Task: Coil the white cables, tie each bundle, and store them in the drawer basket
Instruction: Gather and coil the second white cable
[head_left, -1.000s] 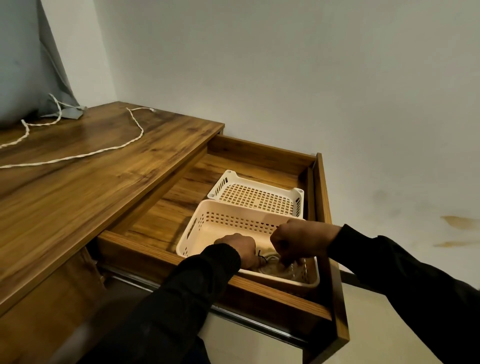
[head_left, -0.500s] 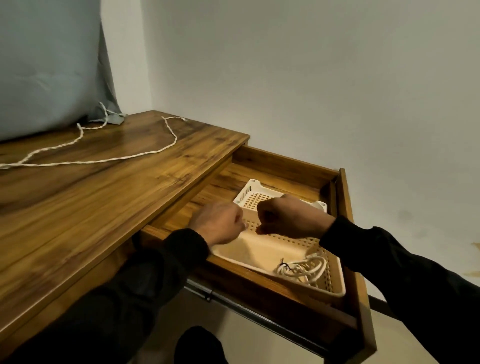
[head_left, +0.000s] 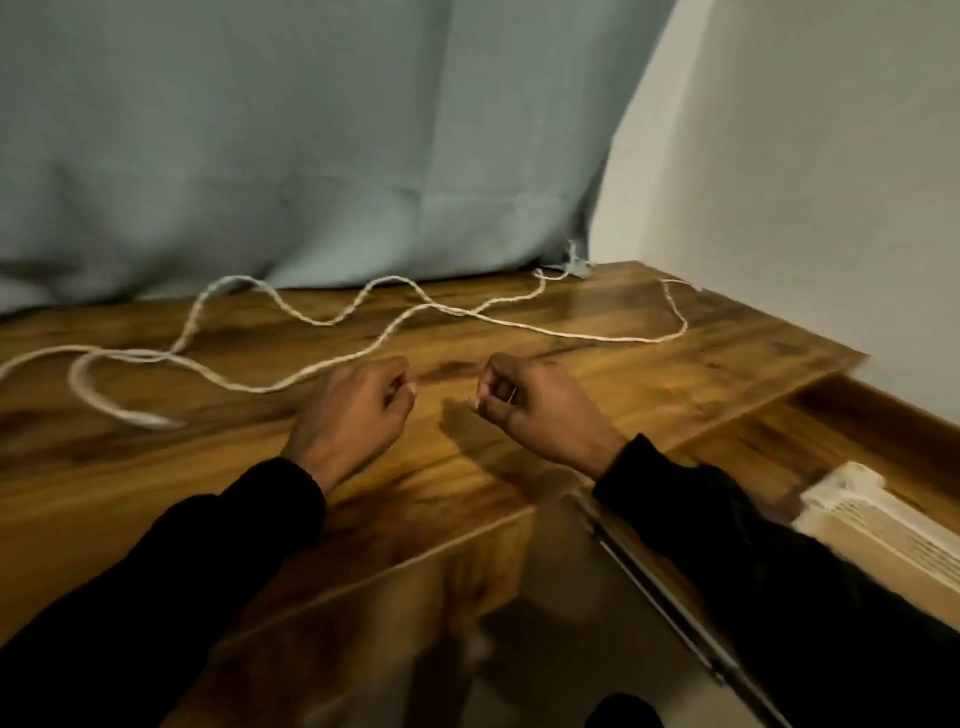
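Observation:
Loose white twisted cable (head_left: 519, 321) snakes across the wooden desk top (head_left: 156, 467), its strands crossing near the back, one end lying at the left (head_left: 150, 420). My left hand (head_left: 353, 415) and right hand (head_left: 535, 405) hover side by side just above the desk, in front of the cable. Both have curled fingers and hold nothing. The left hand is close to a bend of the cable without touching it. At the lower right, a corner of the white perforated basket (head_left: 852, 514) shows in the open drawer (head_left: 857, 415). My right sleeve hides the basket's contents.
A blue-grey curtain (head_left: 311, 156) hangs behind the desk, its hem touching the back edge. A pale wall (head_left: 805, 182) closes the right side. The drawer sticks out below the desk's right edge, its metal rail (head_left: 675, 613) visible.
My view swung left from the drawer to the desk top. Both hands left the basket, where the tied coil stayed, and rose over the desk near the loose cable.

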